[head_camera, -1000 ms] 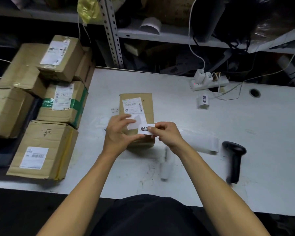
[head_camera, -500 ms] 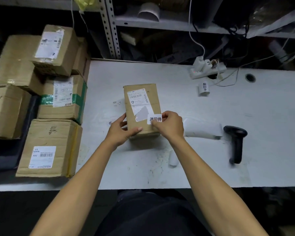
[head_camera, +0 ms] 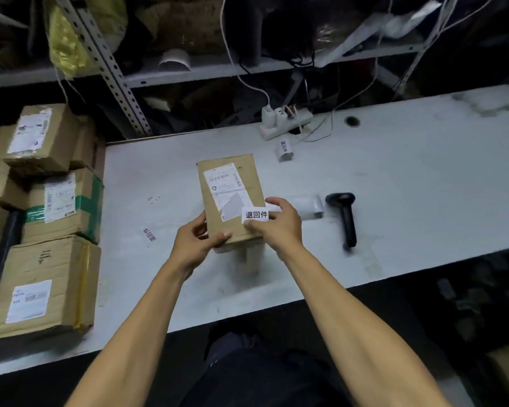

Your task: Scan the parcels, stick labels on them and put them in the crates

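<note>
A small brown cardboard parcel with a torn white shipping label lies mid-table, its near end raised off the table. My left hand grips the parcel's near left corner. My right hand holds the near right corner, thumb pressing a white label with black characters onto the parcel's top. A black handheld scanner lies on the table to the right. A white label roll lies between my right hand and the scanner.
Several taped cardboard boxes are stacked at the table's left end. A power strip with cables and a small label roll sit at the back. A stray label is stuck on the table. Metal shelving stands behind.
The label went from being held between both hands above the parcel to lying on its near right top. My left hand shifted to the near left corner, and the near end lifted.
</note>
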Demonstrator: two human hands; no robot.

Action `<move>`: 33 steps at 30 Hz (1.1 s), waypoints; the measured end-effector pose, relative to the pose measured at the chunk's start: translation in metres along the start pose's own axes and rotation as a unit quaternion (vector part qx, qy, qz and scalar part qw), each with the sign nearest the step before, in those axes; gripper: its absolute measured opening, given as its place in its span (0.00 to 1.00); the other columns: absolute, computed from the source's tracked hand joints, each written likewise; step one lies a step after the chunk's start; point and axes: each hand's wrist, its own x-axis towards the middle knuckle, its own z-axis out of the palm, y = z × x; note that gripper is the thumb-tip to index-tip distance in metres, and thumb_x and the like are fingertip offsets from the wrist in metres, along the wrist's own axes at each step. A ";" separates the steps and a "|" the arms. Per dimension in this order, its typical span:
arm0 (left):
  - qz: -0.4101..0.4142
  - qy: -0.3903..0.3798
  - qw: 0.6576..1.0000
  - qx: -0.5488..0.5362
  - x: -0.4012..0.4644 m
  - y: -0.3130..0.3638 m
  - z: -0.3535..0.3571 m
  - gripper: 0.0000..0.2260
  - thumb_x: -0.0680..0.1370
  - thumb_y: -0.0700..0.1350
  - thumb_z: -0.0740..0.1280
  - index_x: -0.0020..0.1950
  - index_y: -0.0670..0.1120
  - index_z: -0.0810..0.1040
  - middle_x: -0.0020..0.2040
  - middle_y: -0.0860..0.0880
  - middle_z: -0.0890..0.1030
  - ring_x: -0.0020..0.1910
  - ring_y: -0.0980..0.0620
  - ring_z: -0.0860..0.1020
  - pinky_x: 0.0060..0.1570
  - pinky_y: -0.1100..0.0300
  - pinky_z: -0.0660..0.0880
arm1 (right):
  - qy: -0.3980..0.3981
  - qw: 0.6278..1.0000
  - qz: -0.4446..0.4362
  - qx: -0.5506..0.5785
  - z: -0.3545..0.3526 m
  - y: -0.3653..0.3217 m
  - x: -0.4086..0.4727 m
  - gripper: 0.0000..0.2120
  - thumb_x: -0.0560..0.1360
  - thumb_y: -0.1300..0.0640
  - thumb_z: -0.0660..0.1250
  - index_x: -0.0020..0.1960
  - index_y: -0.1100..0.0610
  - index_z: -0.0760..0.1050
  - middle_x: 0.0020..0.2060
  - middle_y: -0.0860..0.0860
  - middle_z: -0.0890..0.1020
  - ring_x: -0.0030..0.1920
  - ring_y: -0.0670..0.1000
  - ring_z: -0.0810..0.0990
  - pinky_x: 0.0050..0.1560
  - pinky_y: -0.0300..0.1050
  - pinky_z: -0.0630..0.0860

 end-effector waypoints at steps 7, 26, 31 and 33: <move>0.106 -0.121 0.986 0.039 -0.039 0.060 0.168 0.29 0.72 0.41 0.78 0.72 0.52 0.76 0.57 0.56 0.85 0.53 0.56 0.84 0.50 0.62 0.81 | 0.124 0.988 -0.053 0.070 -0.193 0.010 -0.045 0.25 0.67 0.56 0.82 0.62 0.56 0.81 0.47 0.44 0.84 0.46 0.40 0.83 0.46 0.32 0.79; 0.043 -0.594 0.783 0.179 -0.173 0.019 0.651 0.28 0.73 0.33 0.74 0.71 0.47 0.75 0.58 0.49 0.85 0.57 0.49 0.84 0.54 0.58 0.81 | 0.533 0.801 0.124 0.244 -0.562 0.254 -0.221 0.13 0.63 0.62 0.83 0.39 0.51 0.81 0.33 0.44 0.84 0.35 0.45 0.81 0.34 0.35 0.77; 0.029 -0.648 0.726 0.230 -0.203 -0.027 0.769 0.24 0.72 0.32 0.75 0.67 0.46 0.79 0.56 0.50 0.86 0.56 0.50 0.83 0.55 0.58 0.81 | 0.581 0.736 0.190 0.290 -0.635 0.327 -0.243 0.18 0.62 0.63 0.84 0.46 0.51 0.80 0.38 0.42 0.83 0.43 0.49 0.84 0.48 0.44 0.81; 0.017 -0.664 0.706 0.245 -0.211 -0.050 0.824 0.24 0.72 0.33 0.75 0.67 0.45 0.79 0.56 0.50 0.86 0.55 0.50 0.83 0.56 0.58 0.80 | 0.586 0.722 0.216 0.299 -0.673 0.356 -0.248 0.30 0.61 0.61 0.85 0.61 0.57 0.81 0.48 0.49 0.86 0.46 0.49 0.84 0.49 0.42 0.82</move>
